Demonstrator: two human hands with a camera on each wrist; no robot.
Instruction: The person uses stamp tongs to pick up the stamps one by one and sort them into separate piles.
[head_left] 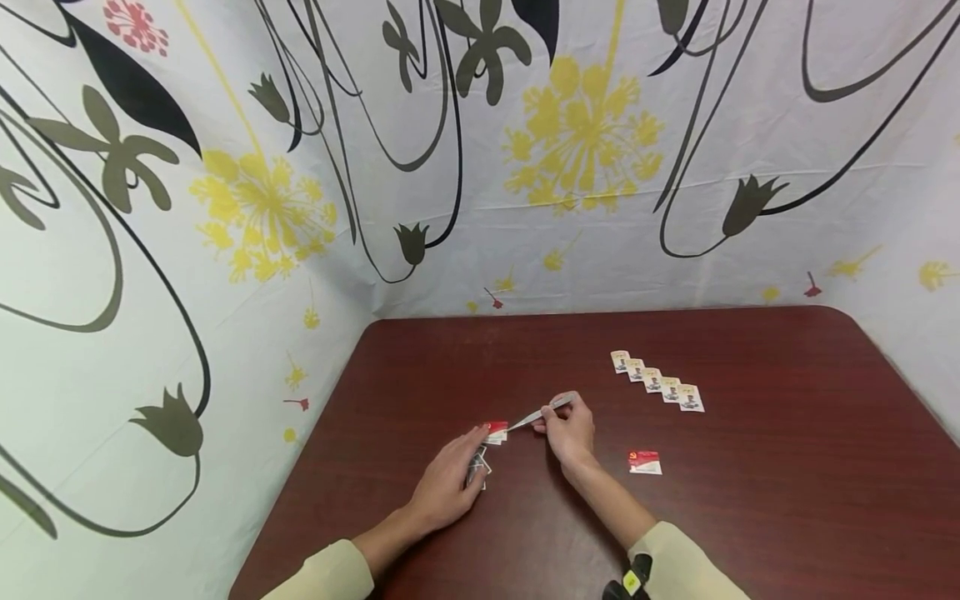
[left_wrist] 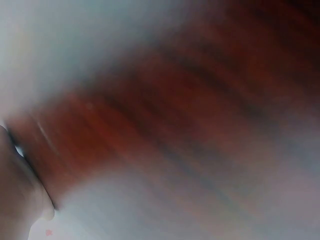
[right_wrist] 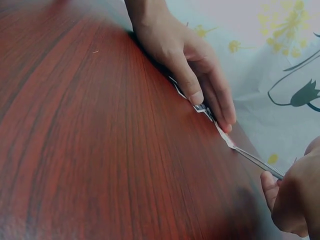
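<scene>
My right hand (head_left: pixel 572 429) grips a pair of metal tweezers (head_left: pixel 534 417), their tips pointing left and meeting the edge of a red-and-white card (head_left: pixel 496 428). That card lies on top of a small spread of cards. Over this spread, my left hand (head_left: pixel 450 479) rests with fingers fairly straight; in the right wrist view its thumb and fingertips touch the cards (right_wrist: pixel 201 107). Dark-patterned cards (head_left: pixel 478 467) show beside the left thumb, the rest hidden under the palm. In the left wrist view only part of the left hand (left_wrist: pixel 20 192) appears, and the scene is blurred.
Right of my right hand, a single red-and-white card (head_left: pixel 645 462) lies on the dark red-brown table (head_left: pixel 787 500). Farther back, several pale cards with small figures (head_left: pixel 652 381) form an overlapping diagonal row. A floral-patterned cloth (head_left: pixel 480 183) hangs behind the table and at its left.
</scene>
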